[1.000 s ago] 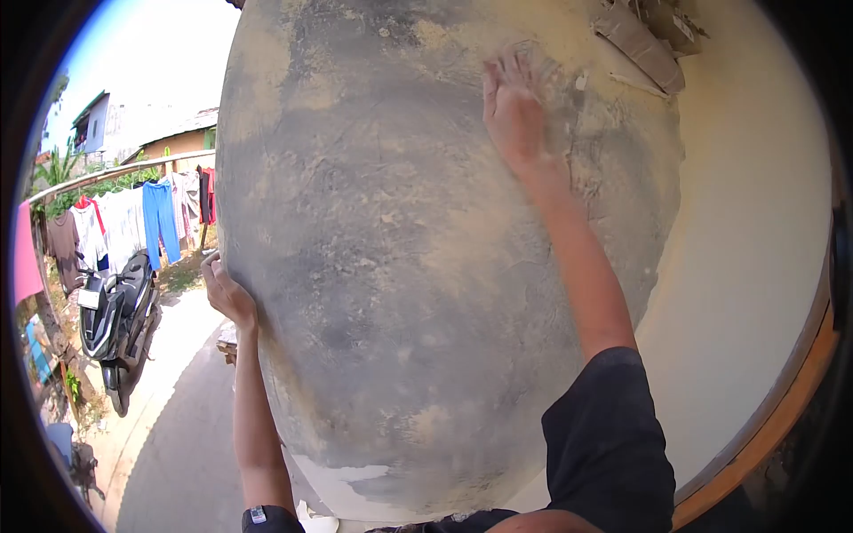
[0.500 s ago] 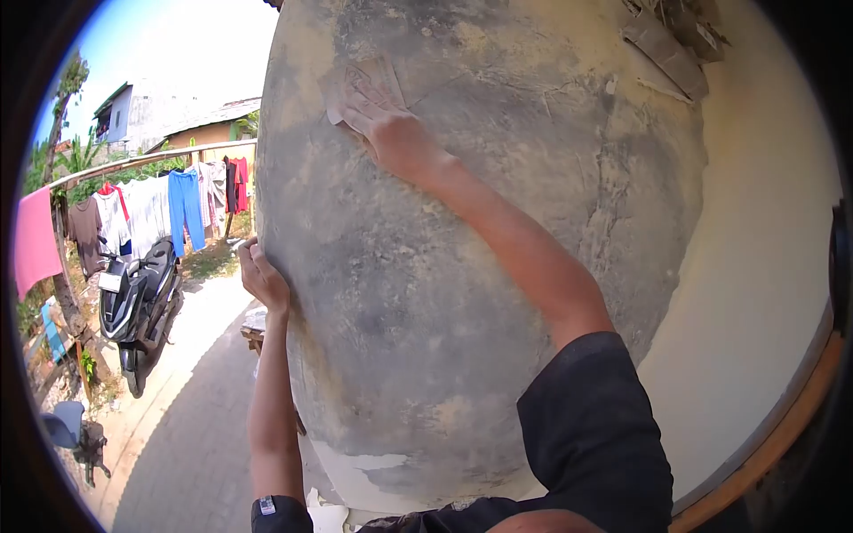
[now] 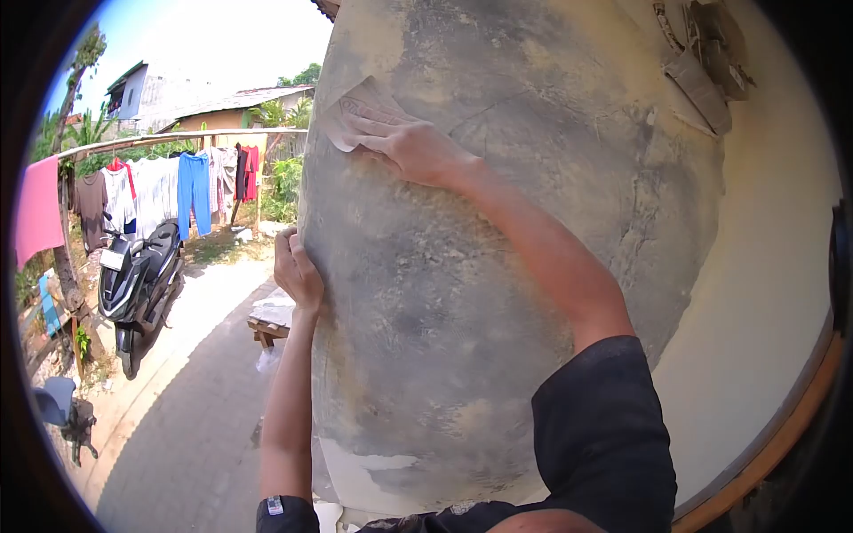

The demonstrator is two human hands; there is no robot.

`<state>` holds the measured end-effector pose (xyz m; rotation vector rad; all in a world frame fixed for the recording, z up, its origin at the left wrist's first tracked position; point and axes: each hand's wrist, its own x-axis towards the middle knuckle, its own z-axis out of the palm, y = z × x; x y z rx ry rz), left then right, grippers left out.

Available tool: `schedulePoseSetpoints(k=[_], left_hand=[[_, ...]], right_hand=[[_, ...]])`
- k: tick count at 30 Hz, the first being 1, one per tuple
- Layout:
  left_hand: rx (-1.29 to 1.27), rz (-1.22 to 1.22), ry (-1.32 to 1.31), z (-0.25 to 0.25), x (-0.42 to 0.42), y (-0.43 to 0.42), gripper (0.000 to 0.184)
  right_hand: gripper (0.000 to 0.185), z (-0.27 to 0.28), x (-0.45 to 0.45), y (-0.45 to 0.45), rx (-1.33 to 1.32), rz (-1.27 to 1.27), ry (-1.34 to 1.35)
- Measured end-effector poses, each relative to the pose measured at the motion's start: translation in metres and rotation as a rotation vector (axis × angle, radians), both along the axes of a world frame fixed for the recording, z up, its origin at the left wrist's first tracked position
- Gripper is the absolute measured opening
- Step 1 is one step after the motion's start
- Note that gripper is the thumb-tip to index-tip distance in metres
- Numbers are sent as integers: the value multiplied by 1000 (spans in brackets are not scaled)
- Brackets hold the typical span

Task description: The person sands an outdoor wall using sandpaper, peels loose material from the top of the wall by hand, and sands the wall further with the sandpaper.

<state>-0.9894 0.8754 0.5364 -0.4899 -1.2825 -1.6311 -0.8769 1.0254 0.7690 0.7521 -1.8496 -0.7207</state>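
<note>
A grey, patchy plastered wall (image 3: 444, 311) with yellowish areas fills the middle of the view. Near its upper left part, my right hand (image 3: 413, 151) presses a thin light-brown sheet (image 3: 360, 111) flat on the surface, with the fingers over the sheet. Lower down, my left hand (image 3: 298, 271) grips the wall's left edge, its fingers curled round the corner.
A torn cardboard-like piece (image 3: 697, 89) hangs at the upper right beside a smooth cream wall (image 3: 755, 293). On the left, a black scooter (image 3: 138, 280) stands below hung laundry (image 3: 160, 191). A small table (image 3: 271, 311) stands beyond the wall edge.
My right hand has moved with the sheet from the wall's upper right to its upper left. The view has shifted, showing more of the yard; my left hand still holds the edge.
</note>
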Motion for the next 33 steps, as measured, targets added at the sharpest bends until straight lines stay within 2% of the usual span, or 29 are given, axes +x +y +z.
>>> schedulePoseSetpoints(k=[1, 2, 4, 5, 6, 9, 10, 11, 13, 16, 17, 19, 20, 21, 23, 24, 26, 27, 28, 30, 32, 33], left_hand=[[-10, -17, -11, 3, 0, -4, 34], [-23, -36, -29, 5, 6, -2, 35], [-86, 6, -33, 5, 9, 2, 40], [-128, 73, -15, 4, 7, 4, 45], [-194, 53, 9, 3, 5, 1, 53], [-178, 159, 30, 4, 5, 0, 59], [-193, 104, 29, 2, 3, -1, 65], [-180, 118, 23, 3, 3, 1, 66], [-150, 164, 10, 3, 4, 0, 69], [-139, 147, 7, 4, 2, -4, 74], [-150, 139, 8, 4, 1, -4, 75], [-190, 145, 20, 3, 0, -4, 78], [-188, 146, 26, 3, 0, -4, 79], [-190, 149, 31, 3, 0, -6, 79], [-164, 190, 35, 3, -2, -9, 78], [-154, 195, 38, 3, 0, -6, 78], [-157, 183, 33, 2, -1, -4, 82], [-159, 185, 26, 0, -1, -6, 84], [-146, 183, 33, -2, -1, -7, 84], [-113, 189, 57, -1, -3, -5, 83], [-137, 183, 36, 1, -1, -7, 84], [-152, 176, 24, 1, 0, -7, 85]], right_hand=[[33, 18, 10, 8, 57, -26, -81], [32, 50, 41, 15, -136, -239, -38], [50, 140, 83, 72, -544, -400, 392], [61, 186, 97, 127, -496, -296, 691], [61, 199, 109, 128, -728, -364, 758], [59, 162, 45, 62, -553, -233, 691], [51, 119, 19, 22, -449, -314, 517], [41, 70, -22, 3, -255, -138, 351], [36, -15, -49, -44, 90, 37, 60], [37, 12, -28, -46, 125, -81, -274], [38, 52, -21, -30, 88, -102, -33], [39, 153, 9, 13, -297, -236, 257], [49, 204, 20, 39, -534, -309, 370], [55, 218, 30, 34, -554, -251, 564], [54, 207, -6, 32, -530, -325, 522], [53, 175, -17, 5, -517, -378, 505], [37, 68, -66, -37, -126, -122, 308], [33, 19, -64, -59, 82, 11, 99], [32, 13, -61, -61, 138, -20, -5], [32, 21, -54, -62, 261, -76, -200], [46, 106, -45, -40, 91, -30, 110], [46, 154, -22, -40, -205, -243, 141]])
